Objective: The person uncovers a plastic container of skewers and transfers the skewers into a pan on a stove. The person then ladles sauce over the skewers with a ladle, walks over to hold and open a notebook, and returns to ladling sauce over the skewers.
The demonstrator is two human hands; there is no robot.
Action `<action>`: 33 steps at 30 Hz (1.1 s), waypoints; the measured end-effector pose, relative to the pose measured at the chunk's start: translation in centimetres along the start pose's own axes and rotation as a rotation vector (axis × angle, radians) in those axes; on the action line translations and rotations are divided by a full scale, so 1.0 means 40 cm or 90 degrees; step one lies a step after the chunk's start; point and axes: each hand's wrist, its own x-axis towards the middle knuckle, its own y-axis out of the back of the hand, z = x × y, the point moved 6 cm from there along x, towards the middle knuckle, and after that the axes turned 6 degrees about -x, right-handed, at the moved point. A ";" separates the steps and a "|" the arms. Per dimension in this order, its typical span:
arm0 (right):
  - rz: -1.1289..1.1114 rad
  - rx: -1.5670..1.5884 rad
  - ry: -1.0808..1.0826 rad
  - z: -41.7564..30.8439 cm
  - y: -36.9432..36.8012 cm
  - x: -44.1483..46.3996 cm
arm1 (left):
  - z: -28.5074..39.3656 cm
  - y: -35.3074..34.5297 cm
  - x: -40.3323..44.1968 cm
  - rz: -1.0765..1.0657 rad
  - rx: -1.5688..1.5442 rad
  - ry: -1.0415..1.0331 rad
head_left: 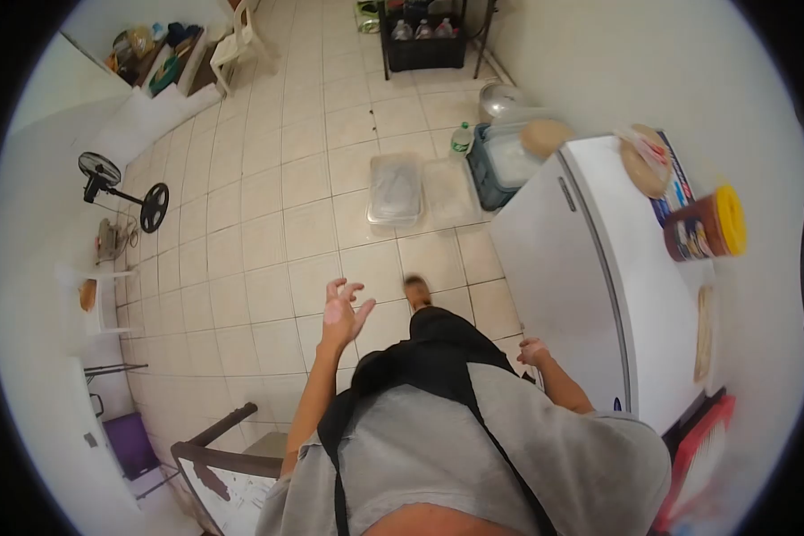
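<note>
Head view: left hand (pixel 339 314) spread wide; right hand (pixel 534 352) near fridge (pixel 556 279), blurred, grip I cannot tell

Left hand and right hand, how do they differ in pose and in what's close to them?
The left hand is open with its fingers spread, while the right hand looks more curled. The left hand is out over the tiled floor; the right hand is close beside the white refrigerator. Both are bare, and neither plainly holds anything.
</note>
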 end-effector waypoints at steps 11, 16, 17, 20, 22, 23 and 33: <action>0.055 -0.035 0.136 -0.597 0.634 0.604 | -0.907 0.245 0.288 0.068 0.032 0.516; 0.156 -0.023 0.180 -0.996 1.137 0.845 | -0.962 0.335 0.357 -0.138 0.006 0.631; 0.237 -0.225 0.249 -1.058 1.199 0.898 | -0.978 0.344 0.412 -0.154 0.007 0.607; 0.058 0.204 0.025 -1.121 1.233 1.078 | -1.057 0.424 0.598 -0.224 0.039 0.546; 0.024 0.465 -0.185 -1.152 1.205 1.117 | -1.114 0.482 0.768 -0.277 0.066 0.512; 0.043 0.368 -0.181 -1.141 1.104 1.188 | -1.141 0.525 0.857 -0.305 0.084 0.494; -0.101 0.305 -0.311 -1.277 0.684 1.198 | -1.168 0.894 1.810 -0.196 0.371 0.313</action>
